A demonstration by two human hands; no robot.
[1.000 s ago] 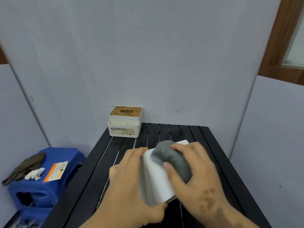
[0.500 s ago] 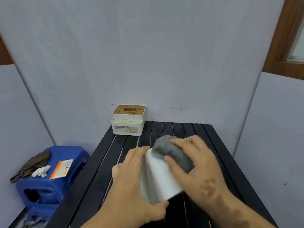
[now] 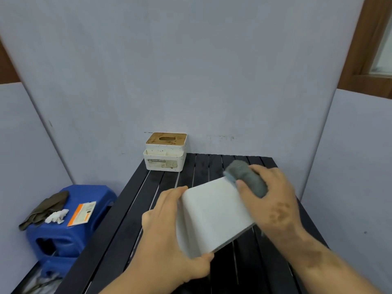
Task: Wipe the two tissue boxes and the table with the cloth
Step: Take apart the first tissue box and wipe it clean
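Observation:
My left hand (image 3: pixel 169 234) grips a plain white tissue box (image 3: pixel 214 213), held tilted above the black slatted table (image 3: pixel 131 225) with a flat white face turned up. My right hand (image 3: pixel 273 200) presses a bunched grey cloth (image 3: pixel 246 177) against the far right edge of that box. A second tissue box (image 3: pixel 165 152), white and speckled with a stained wooden lid, stands at the table's far left corner against the wall, apart from both hands.
A blue plastic stool (image 3: pixel 63 234) stands left of the table, carrying a dark rag (image 3: pixel 44 209), a white crumpled tissue (image 3: pixel 57 216) and an orange-and-white packet (image 3: pixel 82 213). Grey walls close in behind and at both sides. A wooden window frame (image 3: pixel 364 43) is at upper right.
My right hand has slid the cloth across the white box from near its middle out to its far right edge. The left hand keeps the same hold.

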